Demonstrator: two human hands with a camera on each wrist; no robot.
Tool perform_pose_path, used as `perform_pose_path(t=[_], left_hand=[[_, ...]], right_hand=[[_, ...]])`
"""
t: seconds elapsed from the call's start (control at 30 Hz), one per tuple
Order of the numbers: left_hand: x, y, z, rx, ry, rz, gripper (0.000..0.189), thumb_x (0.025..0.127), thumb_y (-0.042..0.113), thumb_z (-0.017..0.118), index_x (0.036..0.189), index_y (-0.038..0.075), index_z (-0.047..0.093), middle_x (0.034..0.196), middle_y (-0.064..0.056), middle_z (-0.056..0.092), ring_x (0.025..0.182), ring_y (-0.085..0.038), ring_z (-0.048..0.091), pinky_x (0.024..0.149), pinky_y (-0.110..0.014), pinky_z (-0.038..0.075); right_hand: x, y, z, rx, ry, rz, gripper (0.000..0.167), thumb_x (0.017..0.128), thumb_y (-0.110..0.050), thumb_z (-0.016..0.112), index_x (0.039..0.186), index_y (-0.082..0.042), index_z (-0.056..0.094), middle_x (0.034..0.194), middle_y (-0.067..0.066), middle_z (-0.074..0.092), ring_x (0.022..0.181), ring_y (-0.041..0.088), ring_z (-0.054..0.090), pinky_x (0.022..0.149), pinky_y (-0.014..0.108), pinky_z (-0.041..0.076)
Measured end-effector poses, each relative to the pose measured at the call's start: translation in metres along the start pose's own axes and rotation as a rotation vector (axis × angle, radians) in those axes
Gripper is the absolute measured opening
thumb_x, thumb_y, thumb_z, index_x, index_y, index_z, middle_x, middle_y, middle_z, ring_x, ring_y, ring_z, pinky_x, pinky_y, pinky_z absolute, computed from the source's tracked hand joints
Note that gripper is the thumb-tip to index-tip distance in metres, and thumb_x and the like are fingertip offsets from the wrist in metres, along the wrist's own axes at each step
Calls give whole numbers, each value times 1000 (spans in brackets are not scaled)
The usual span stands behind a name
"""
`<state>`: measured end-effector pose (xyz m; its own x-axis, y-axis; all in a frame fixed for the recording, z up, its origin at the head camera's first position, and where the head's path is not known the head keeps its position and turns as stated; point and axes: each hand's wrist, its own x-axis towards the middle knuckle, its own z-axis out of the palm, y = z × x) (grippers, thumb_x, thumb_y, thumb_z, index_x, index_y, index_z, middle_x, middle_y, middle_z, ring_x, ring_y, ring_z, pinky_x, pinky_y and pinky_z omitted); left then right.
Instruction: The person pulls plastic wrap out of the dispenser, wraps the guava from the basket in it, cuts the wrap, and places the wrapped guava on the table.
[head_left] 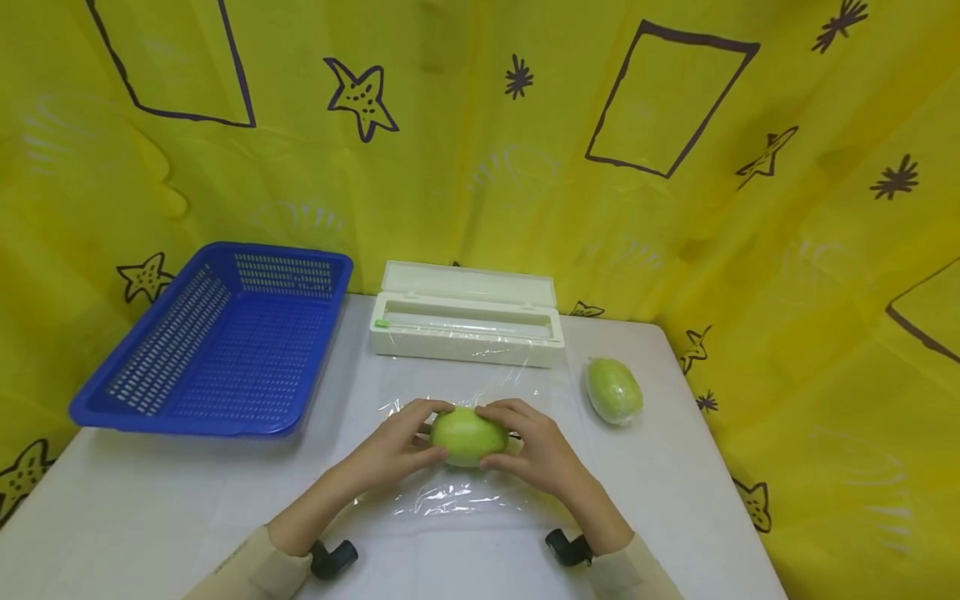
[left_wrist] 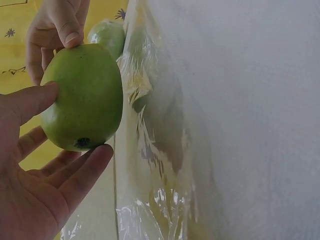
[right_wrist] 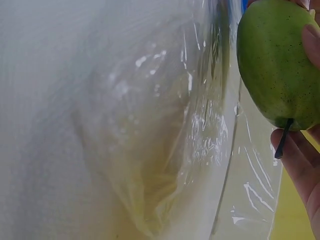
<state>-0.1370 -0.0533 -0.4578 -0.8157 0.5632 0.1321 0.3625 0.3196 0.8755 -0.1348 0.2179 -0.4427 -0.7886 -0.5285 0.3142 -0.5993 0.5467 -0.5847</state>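
Observation:
A green pear [head_left: 468, 437] is held between both hands over a sheet of clear cling film [head_left: 450, 502] spread on the table. The left hand [head_left: 397, 442] grips one end, its thumb and fingers curled around the side with the dark blossom end, as the left wrist view shows. At the opposite end the right hand [head_left: 540, 446] holds it, fingertips beside the dark stem [right_wrist: 284, 140]. The film under the pear looks wrinkled and shiny. Off to the right lies a second green pear [head_left: 615, 390], wrapped in film.
Behind the hands stands a white cling film box [head_left: 465, 346], lid raised, with a roll inside and a small green slider at its left. A blue plastic basket [head_left: 180, 425] sits at the left. Yellow patterned curtain [head_left: 450, 167] hangs behind and to the right.

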Motion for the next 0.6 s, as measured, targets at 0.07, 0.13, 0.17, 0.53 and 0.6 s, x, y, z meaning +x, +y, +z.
perform_pose_path(t=[0.07, 0.13, 0.17, 0.53, 0.6], left_hand=[[0, -1, 1, 8, 2, 4, 58, 92, 19, 73, 143, 17, 45, 139, -6, 51, 114, -29, 65, 90, -25, 55], [1, -2, 1, 7, 1, 5, 57, 92, 18, 73, 142, 17, 45, 139, -7, 51, 114, -29, 65, 90, -25, 55], [1, -2, 1, 5, 0, 5, 57, 92, 17, 73, 142, 17, 46, 139, -7, 51, 114, -30, 65, 90, -26, 55], [0, -5, 4, 18, 7, 37, 57, 91, 14, 73, 141, 14, 47, 138, -8, 52, 117, -30, 63, 90, -27, 56], [0, -6, 5, 33, 10, 49, 58, 90, 15, 73, 142, 14, 48, 139, -7, 53, 117, -30, 62, 90, -29, 56]], right_hand=[[0, 1, 1, -6, -3, -1, 69, 71, -33, 88, 134, -21, 63, 129, -8, 61, 120, 12, 59, 103, 30, 49], [-1, 3, 2, -10, -2, -3, 69, 71, -32, 89, 133, -21, 63, 128, -7, 61, 120, 13, 59, 104, 32, 49], [-1, 3, 2, -13, -2, -3, 69, 71, -32, 89, 133, -21, 63, 128, -7, 61, 119, 13, 60, 103, 32, 49], [-4, 4, 5, -31, -16, 22, 67, 74, -29, 88, 135, -19, 62, 135, 3, 60, 126, 20, 57, 106, 40, 47], [-5, 4, 5, -35, -33, 46, 68, 76, -29, 87, 137, -19, 60, 140, 7, 57, 131, 23, 53, 108, 44, 45]])
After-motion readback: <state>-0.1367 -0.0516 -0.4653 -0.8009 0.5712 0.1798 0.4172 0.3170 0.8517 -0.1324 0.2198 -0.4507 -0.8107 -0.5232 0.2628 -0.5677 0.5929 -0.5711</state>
